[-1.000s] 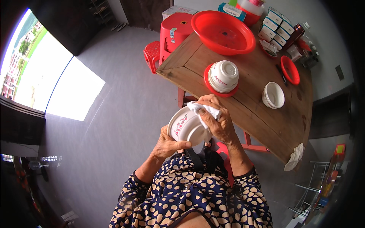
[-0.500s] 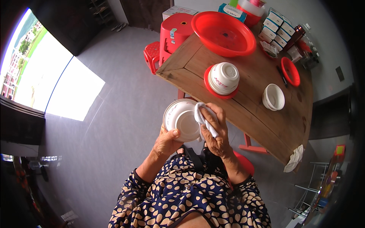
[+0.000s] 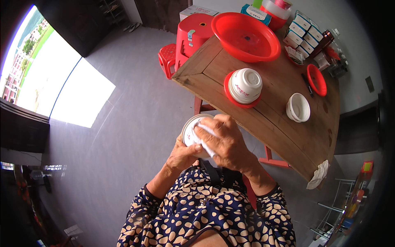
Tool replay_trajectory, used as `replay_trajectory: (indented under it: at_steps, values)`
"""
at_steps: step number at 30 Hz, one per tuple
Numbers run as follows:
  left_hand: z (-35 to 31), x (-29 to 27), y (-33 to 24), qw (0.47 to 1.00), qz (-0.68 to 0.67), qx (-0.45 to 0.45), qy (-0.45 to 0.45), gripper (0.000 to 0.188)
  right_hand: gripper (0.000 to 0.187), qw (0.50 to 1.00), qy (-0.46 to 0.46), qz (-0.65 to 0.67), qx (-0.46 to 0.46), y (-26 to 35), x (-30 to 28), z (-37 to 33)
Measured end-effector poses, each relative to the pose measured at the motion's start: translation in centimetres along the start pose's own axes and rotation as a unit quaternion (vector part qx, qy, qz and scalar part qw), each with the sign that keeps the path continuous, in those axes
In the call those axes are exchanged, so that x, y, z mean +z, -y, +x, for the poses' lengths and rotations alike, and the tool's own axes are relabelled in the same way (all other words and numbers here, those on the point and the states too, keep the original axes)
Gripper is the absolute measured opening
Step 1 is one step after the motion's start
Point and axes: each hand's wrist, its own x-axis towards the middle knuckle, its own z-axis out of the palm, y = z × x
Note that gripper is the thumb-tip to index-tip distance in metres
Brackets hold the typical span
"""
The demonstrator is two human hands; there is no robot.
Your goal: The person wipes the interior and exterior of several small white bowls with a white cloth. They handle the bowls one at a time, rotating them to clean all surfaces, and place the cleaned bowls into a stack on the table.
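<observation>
From the head camera, looking down: the left hand (image 3: 183, 153) cups a white bowl (image 3: 192, 128) from below, fingers curled around its underside so the rim tilts up toward the person, held in the air just off the near edge of the wooden table (image 3: 263, 123). The right hand (image 3: 224, 140) lies over the bowl's mouth, fingers pressed together and bent down on a white cloth (image 3: 204, 136) that is bunched against the inside; that flat press looks suited to rubbing the smooth glazed surface, while the cupped grip beneath steadies the bowl against it.

On the table, well apart from the hands, a stack of white bowls (image 3: 245, 85) sits upside down on a red plate (image 3: 230, 94), probably so they drain or stay clean. Another white bowl (image 3: 298, 107) stands upright on the bare planks farther right. A wide red plastic basin (image 3: 246, 37) rests at the far corner, glossy and round, and a small red dish (image 3: 317, 80) lies near the right edge. A crumpled white rag (image 3: 319, 175) hangs off the table's near corner. A red plastic stool (image 3: 193, 35) stands beyond the table on the grey floor. The tabletop is rough, unfinished wood with visible grain.
</observation>
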Motion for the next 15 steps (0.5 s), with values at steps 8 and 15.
replay_trajectory:
  at_steps: [8,15]
  values:
    - [1.5,2.1,-0.8,0.998,-0.01,0.003,-0.06,0.059,0.046,0.992,-0.068,0.002,0.11,-2.0,2.3,-0.5]
    - [2.3,0.9,-0.1,0.991,-0.074,0.012,-0.114,0.054,0.038,0.999,0.001,-0.013,0.032,0.8,3.4,-3.1]
